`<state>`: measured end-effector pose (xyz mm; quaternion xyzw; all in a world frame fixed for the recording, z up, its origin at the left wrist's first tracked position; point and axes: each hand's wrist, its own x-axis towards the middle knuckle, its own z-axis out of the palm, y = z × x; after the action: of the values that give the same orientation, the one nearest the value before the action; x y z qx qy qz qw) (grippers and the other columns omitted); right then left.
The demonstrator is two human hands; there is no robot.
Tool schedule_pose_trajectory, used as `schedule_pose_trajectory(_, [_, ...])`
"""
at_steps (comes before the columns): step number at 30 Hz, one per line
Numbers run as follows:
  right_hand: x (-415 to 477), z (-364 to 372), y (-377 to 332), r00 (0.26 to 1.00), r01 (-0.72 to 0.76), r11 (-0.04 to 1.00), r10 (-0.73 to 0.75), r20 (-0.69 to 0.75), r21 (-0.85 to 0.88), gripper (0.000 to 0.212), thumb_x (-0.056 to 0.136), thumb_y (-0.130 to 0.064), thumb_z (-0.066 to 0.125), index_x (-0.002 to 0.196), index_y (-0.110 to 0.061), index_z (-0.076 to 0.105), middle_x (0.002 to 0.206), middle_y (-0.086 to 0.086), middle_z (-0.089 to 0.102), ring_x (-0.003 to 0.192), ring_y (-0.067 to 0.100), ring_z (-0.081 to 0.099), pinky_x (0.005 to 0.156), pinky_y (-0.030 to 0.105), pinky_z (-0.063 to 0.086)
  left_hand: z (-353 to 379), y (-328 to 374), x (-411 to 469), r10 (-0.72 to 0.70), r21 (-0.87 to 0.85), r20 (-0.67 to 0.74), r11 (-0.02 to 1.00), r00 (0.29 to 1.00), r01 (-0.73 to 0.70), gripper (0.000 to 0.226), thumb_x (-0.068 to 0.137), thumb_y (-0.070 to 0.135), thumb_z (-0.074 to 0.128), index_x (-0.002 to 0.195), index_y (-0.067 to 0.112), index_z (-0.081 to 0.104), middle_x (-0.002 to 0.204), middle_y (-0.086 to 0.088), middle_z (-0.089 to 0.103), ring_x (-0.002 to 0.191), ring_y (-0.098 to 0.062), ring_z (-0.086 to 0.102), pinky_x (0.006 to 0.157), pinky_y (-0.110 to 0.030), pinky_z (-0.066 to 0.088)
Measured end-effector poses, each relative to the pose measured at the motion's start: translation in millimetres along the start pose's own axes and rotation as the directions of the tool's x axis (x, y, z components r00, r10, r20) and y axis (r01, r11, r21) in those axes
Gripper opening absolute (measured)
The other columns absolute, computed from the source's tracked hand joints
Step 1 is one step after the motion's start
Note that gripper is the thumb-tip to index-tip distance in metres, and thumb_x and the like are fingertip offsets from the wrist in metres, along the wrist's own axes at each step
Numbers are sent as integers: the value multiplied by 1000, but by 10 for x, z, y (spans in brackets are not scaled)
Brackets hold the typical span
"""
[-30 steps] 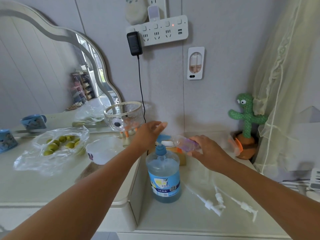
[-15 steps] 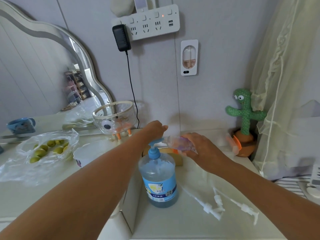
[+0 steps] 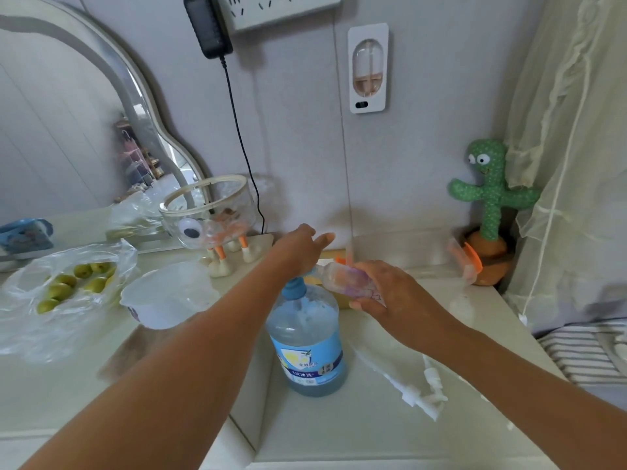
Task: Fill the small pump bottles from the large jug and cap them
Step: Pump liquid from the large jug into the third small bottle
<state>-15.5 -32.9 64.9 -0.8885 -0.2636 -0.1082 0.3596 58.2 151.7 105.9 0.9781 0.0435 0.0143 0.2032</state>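
The large jug [image 3: 307, 340] stands upright on the lower pale surface [image 3: 356, 432], a little under half full of blue liquid, with a blue and yellow label on its front and a blue pump head [image 3: 296, 284] on its neck; the left hand [image 3: 298, 249] rests on top of that pump head, palm down, its fingers [image 3: 322, 238] loosely stretched forward rather than curled, though whether it is pressing cannot be told; the right hand [image 3: 383, 293] is wrapped around a small clear bottle [image 3: 346, 278] with a purplish tint, holding it tilted nearly on its side so that its open mouth meets the pump's spout just beside the left hand; the bottle is blurred, so any liquid inside cannot be made out; on the surface to the right of the jug lie loose white pump tops [image 3: 424, 395], close to the right forearm and apart from the jug; on the higher surface to the left sit a clear plastic bag of green fruit [image 3: 68, 286], a white bowl [image 3: 166, 296] and a glass bowl with a googly eye and orange legs [image 3: 207, 212], in front of a curved mirror [image 3: 68, 130]; a green cactus toy [image 3: 492, 195] stands in the far right corner against the wall, beside a pale net curtain [image 3: 570, 130]; a black charger [image 3: 207, 25] hangs plugged in above, its cord running down the wall.
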Motion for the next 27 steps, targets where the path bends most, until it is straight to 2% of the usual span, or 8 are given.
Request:
schedule_pose_trajectory(3, [-24, 11, -64, 1000, -26, 999, 26, -18, 30, 46, 86, -21, 66, 129, -20, 50, 112, -17, 47, 100, 1, 45, 77, -1, 31, -46, 13, -69, 47, -54, -86, 997, 995, -52, 58, 96, 52, 41, 130, 7, 50, 130, -15, 57, 114, -31, 55, 88, -35, 41])
schedule_pose_trajectory(6, [-16, -59, -131, 999, -18, 1000, 17, -37, -7, 45, 84, -24, 66, 127, -23, 51, 114, -12, 53, 104, 12, 51, 86, 17, 38, -267, 94, -187, -2, -341, -174, 938, 985, -58, 42, 98, 44, 44, 116, 9, 59, 111, -12, 60, 105, -27, 55, 82, -29, 34])
schedule_pose_trajectory(8, [-7, -107, -174, 999, -11, 999, 10, -38, -31, 45, 84, -24, 67, 127, -21, 52, 117, -8, 56, 105, 14, 52, 89, 23, 38, -413, 112, -213, -41, -427, -222, 902, 974, -60, 42, 98, 44, 44, 112, 7, 59, 109, -10, 61, 104, -26, 56, 84, -31, 36])
schedule_pose_trajectory(13, [8, -178, -255, 998, 24, 996, -29, -55, -81, 45, 84, -23, 67, 127, -19, 53, 119, -6, 57, 106, 12, 52, 87, 18, 31, -429, 101, -248, -16, -164, -152, 986, 988, -9, 52, 98, 49, 38, 124, 6, 53, 120, -16, 61, 108, -31, 58, 84, -36, 42])
schedule_pose_trajectory(16, [10, -192, -249, 997, 19, 991, -28, -66, -132, 45, 86, -28, 65, 128, -22, 50, 122, -8, 53, 98, 5, 42, 83, 16, 26, -293, 112, -246, -92, -139, -102, 987, 990, 77, 43, 102, 22, 33, 144, 12, 34, 126, -20, 50, 111, -35, 54, 92, -41, 45])
schedule_pose_trajectory(19, [13, -149, -209, 997, -3, 989, -9, -79, -149, 45, 88, -31, 62, 130, -26, 48, 124, -8, 52, 101, 11, 42, 82, 20, 29, -212, 68, -194, -71, -137, -105, 989, 992, 56, 56, 99, 3, 29, 152, 19, 18, 130, -21, 41, 113, -36, 51, 94, -40, 45])
schedule_pose_trajectory(25, [-54, 11, -154, 997, -52, 993, 45, -64, -104, 44, 88, -28, 63, 130, -23, 49, 126, -8, 53, 102, 12, 44, 82, 20, 33, -96, 11, -218, -49, -33, -61, 998, 997, 47, 58, 98, 4, 36, 152, 16, 17, 131, -21, 41, 112, -36, 52, 91, -38, 43])
schedule_pose_trajectory(27, [-80, 10, -170, 996, -55, 997, 51, -80, -51, 44, 86, -25, 65, 128, -21, 51, 122, -9, 55, 98, 7, 44, 76, 10, 32, -128, 36, -222, -44, -8, -35, 999, 998, 44, 41, 102, 14, 35, 143, 11, 36, 120, -19, 49, 106, -34, 54, 90, -39, 42])
